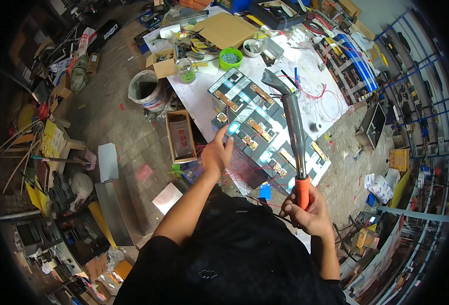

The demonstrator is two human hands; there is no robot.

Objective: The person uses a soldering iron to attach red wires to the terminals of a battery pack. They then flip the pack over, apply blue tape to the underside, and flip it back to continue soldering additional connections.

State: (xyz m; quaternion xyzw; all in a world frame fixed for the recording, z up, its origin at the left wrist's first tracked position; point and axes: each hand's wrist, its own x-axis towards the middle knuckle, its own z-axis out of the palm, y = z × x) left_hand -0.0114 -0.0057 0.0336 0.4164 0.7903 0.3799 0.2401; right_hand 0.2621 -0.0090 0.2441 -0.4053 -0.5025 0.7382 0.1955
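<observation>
My right hand (313, 213) is closed around the orange handle of a large soldering iron (295, 132). The iron stands upright over the right side of a battery pack (242, 109), its bent, dark tip pointing up and left. Copper bars (259, 129) and thin red wires lie across the pack's black cells. My left hand (216, 155) reaches to the pack's near left edge, index finger stretched toward a bright round spot beside a copper piece. Its fingers are apart, and I see nothing held in them.
A white-topped table (199, 104) carries the pack, a green tub (230, 59), a glass mug (186, 71) and a cardboard sheet (225, 29). Left of it are a bucket (146, 90) and a wooden box (181, 136). Metal shelving (428, 66) stands at right.
</observation>
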